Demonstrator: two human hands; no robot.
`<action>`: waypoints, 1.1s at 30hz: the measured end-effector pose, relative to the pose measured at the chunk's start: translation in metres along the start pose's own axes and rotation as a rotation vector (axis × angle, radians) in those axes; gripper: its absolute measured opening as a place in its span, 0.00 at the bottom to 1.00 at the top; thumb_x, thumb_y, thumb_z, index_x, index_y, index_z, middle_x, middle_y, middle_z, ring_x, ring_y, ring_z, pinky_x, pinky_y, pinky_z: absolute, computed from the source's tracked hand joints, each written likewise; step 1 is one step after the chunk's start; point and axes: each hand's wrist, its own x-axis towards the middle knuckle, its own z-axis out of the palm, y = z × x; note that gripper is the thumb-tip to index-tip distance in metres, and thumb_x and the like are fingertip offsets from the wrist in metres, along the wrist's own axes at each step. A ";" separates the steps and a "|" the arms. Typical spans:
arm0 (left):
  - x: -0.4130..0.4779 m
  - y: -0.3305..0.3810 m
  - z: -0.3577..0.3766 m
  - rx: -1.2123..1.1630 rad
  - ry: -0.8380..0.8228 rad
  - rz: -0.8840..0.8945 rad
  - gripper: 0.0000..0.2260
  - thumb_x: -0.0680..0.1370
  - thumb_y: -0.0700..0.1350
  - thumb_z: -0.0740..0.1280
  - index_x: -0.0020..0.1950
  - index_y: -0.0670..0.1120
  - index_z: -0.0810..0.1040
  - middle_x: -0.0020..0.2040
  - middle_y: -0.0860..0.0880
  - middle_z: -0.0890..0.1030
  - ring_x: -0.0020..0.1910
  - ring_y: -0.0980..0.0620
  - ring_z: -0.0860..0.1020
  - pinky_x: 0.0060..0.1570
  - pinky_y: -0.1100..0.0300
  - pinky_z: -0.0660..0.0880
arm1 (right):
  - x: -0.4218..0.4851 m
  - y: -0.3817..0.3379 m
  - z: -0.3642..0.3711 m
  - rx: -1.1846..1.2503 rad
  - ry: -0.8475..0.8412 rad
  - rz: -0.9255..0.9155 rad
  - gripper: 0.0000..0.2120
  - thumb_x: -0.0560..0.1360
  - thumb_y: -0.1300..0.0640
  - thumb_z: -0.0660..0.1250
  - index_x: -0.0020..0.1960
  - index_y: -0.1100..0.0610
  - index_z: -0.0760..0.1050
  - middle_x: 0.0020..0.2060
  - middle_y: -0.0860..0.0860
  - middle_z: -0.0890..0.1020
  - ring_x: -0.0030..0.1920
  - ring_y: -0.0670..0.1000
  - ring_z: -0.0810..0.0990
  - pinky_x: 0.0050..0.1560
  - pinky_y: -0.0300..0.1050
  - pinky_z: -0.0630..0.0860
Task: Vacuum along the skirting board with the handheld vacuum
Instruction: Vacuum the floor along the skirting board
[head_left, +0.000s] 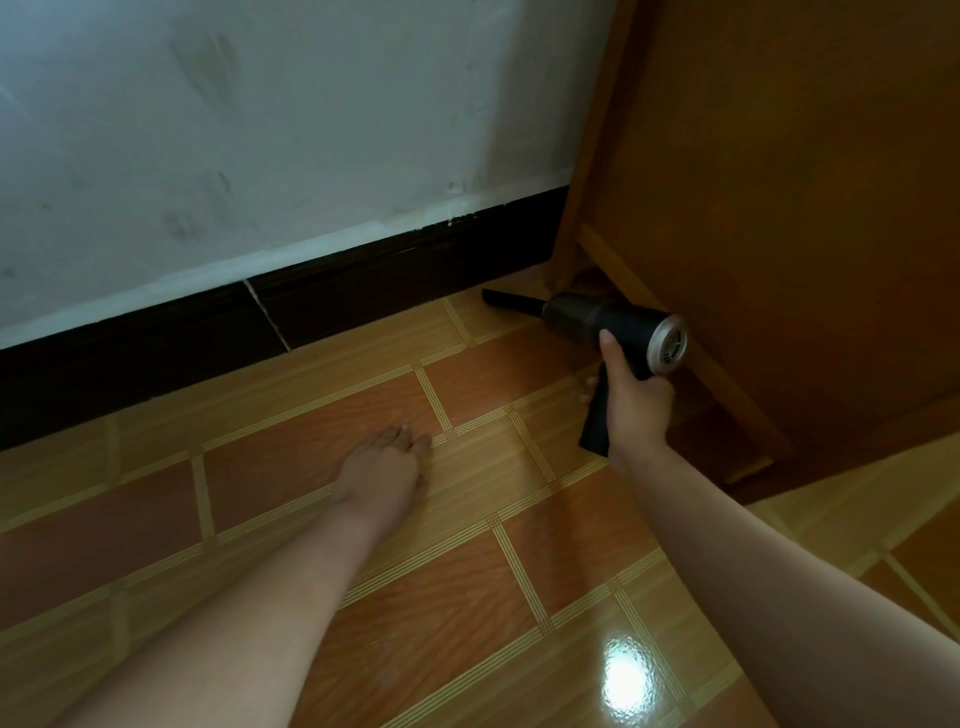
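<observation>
right hand (635, 400) gripping handheld vacuum (605, 325), tiled floor (467, 519)

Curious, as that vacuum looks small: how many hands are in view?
2. The right hand grips the handheld vacuum by the wooden furniture; the left hand rests on the floor tiles, holding nothing.

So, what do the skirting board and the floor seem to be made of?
The skirting board: dark brown, matte, faint wood-like grain, with a pale joint line; wood or tile, I cannot tell. The floor: glossy tile or vinyl printed with wood grain; the sharp light reflection suggests a hard glazed surface.
</observation>
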 end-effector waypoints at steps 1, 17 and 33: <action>0.000 -0.001 -0.001 -0.010 0.001 0.000 0.24 0.81 0.47 0.55 0.76 0.47 0.54 0.77 0.43 0.57 0.76 0.47 0.55 0.72 0.57 0.53 | 0.000 0.001 0.001 -0.015 -0.008 0.001 0.13 0.71 0.45 0.69 0.39 0.54 0.72 0.31 0.50 0.78 0.32 0.49 0.77 0.47 0.50 0.76; -0.017 -0.029 0.002 -0.055 -0.023 -0.015 0.25 0.80 0.47 0.56 0.76 0.49 0.53 0.77 0.46 0.55 0.76 0.48 0.53 0.73 0.54 0.50 | -0.028 0.005 0.026 -0.134 -0.157 -0.051 0.15 0.71 0.45 0.70 0.45 0.57 0.76 0.32 0.52 0.79 0.33 0.51 0.79 0.37 0.44 0.76; -0.048 -0.069 0.004 -0.086 -0.043 -0.082 0.25 0.80 0.46 0.58 0.76 0.50 0.56 0.76 0.45 0.59 0.74 0.46 0.57 0.73 0.51 0.54 | -0.073 0.018 0.075 -0.163 -0.388 -0.033 0.12 0.70 0.47 0.70 0.45 0.55 0.75 0.35 0.53 0.80 0.37 0.55 0.81 0.46 0.54 0.79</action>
